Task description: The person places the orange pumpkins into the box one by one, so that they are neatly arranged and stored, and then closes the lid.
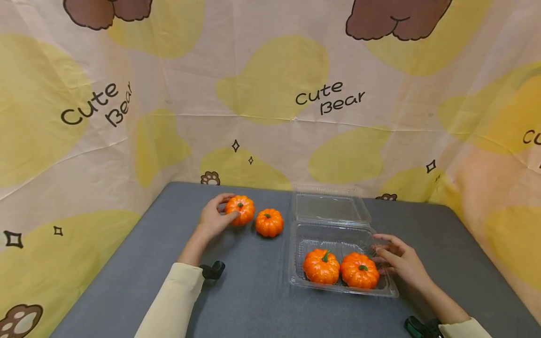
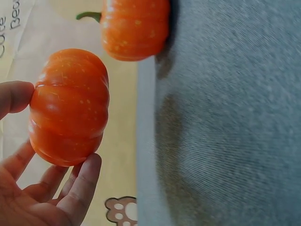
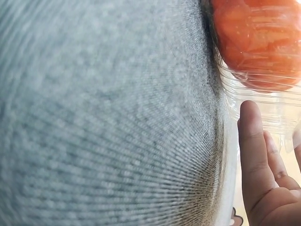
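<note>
My left hand (image 1: 214, 218) grips a small orange pumpkin (image 1: 240, 211) between thumb and fingers near the far left of the table. In the left wrist view the same pumpkin (image 2: 70, 108) shows its ribbed side, with fingertips on its edges. A second pumpkin (image 1: 269, 223) stands on the table just to the right. Two more pumpkins, one left (image 1: 321, 266) and one right (image 1: 360, 271), sit side by side in the front of a clear plastic container (image 1: 296, 244). At its right wall is my right hand (image 1: 403, 263), its visible fingers fairly straight beside the plastic.
The container's hinged lid (image 1: 329, 208) lies folded back toward the far table edge. A grey cloth covers the table (image 1: 253, 291). Behind it hangs a printed yellow and cream curtain (image 1: 270, 94). Each wrist wears a dark band, the left one (image 1: 213, 270) above the cloth.
</note>
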